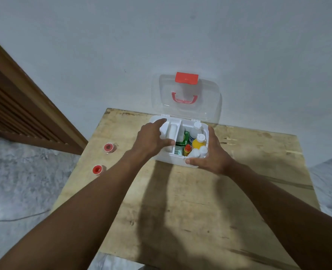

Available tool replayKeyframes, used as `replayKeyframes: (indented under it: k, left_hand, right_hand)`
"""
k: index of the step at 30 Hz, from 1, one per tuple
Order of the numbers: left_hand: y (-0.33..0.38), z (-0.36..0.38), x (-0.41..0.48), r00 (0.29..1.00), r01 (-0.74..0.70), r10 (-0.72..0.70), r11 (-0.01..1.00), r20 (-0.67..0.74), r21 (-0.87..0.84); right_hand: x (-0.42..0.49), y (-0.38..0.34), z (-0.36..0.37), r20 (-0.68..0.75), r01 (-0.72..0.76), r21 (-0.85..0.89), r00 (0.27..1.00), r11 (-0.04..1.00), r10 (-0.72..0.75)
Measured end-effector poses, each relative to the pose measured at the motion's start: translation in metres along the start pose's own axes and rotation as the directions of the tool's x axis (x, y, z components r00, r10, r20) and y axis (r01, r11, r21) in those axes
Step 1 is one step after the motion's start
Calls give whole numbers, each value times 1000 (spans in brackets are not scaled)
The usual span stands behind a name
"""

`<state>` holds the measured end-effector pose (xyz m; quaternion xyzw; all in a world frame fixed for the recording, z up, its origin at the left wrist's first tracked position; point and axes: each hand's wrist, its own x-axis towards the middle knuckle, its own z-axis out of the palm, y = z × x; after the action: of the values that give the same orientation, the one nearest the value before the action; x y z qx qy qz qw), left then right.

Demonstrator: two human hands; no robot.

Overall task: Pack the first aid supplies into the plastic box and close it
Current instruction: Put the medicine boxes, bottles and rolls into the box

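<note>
The white plastic box stands on the table by the wall, its clear lid upright with a red latch and red handle. My left hand grips a white tray insert over the box's left half; a white roll lies in it. My right hand clasps the box's right front corner. Inside on the right are a yellow bottle, a small red-capped bottle, white bottles and a green packet.
Two tape rolls with red cores lie near the left edge of the wooden table. A wooden louvred door stands at the left. A thin cable runs over the marbled floor.
</note>
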<state>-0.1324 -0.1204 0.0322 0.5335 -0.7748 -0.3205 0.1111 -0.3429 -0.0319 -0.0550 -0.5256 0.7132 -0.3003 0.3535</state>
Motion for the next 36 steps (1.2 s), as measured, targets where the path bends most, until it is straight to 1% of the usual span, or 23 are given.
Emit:
replayKeyframes:
  k: [2, 4, 6, 8, 11, 13, 16, 18, 21, 24, 27, 30, 33, 36]
  left_hand:
    - [-7, 3, -20, 986, -28, 14, 996, -169, -81]
    - [-19, 10, -40, 951, -58, 3, 984, -308, -169]
    - [-34, 20, -58, 909, -64, -33, 974, -415, -216]
    - [-50, 32, -76, 868, -41, -72, 975, -491, -217]
    - [-77, 49, -98, 842, 39, -143, 978, -520, -206]
    - [-96, 53, -112, 821, 116, -214, 970, -529, -214]
    - [-121, 49, -127, 767, 222, -306, 951, -564, -214]
    - [-134, 42, -132, 740, 261, -335, 942, -584, -211]
    - [-152, 30, -131, 723, 269, -332, 943, -606, -196]
    - [-169, 20, -122, 731, 233, -302, 953, -612, -191]
    - [-184, 11, -107, 757, 204, -269, 963, -595, -175]
    - [-197, 4, -87, 818, 166, -194, 981, -541, -101]
    - [-209, 3, -64, 887, 98, -90, 995, -454, -6]
    - [-219, 10, -41, 927, 54, -9, 993, -374, 108]
  right_hand:
    - [0, 1, -1, 8, 18, 3, 1000, 1000, -18]
    - [-1, 2, -2, 10, 38, 0, 999, 999, -38]
    - [-3, 0, -3, 5, 59, 4, 998, 998, -59]
    - [-5, -3, -4, 8, 88, 15, 996, 996, -89]
    - [-7, -4, -7, 11, 118, 32, 993, 993, -118]
    - [-7, -7, -7, 19, 128, 38, 991, 991, -129]
    - [-8, -10, -8, 32, 154, 52, 987, 987, -155]
    - [-8, -11, -8, 35, 165, 45, 985, 985, -166]
    - [-10, -16, -6, 39, 163, 60, 985, 985, -166]
    - [-9, -20, -4, 27, 163, 71, 986, 984, -166]
    - [-9, -24, -5, 29, 150, 91, 988, 985, -153]
    - [-15, -36, -4, 18, 165, 41, 986, 985, -166]
    - [-19, -49, -3, 39, 125, -22, 991, 992, -124]
    - [-24, -65, 1, 34, 80, -56, 996, 995, -78]
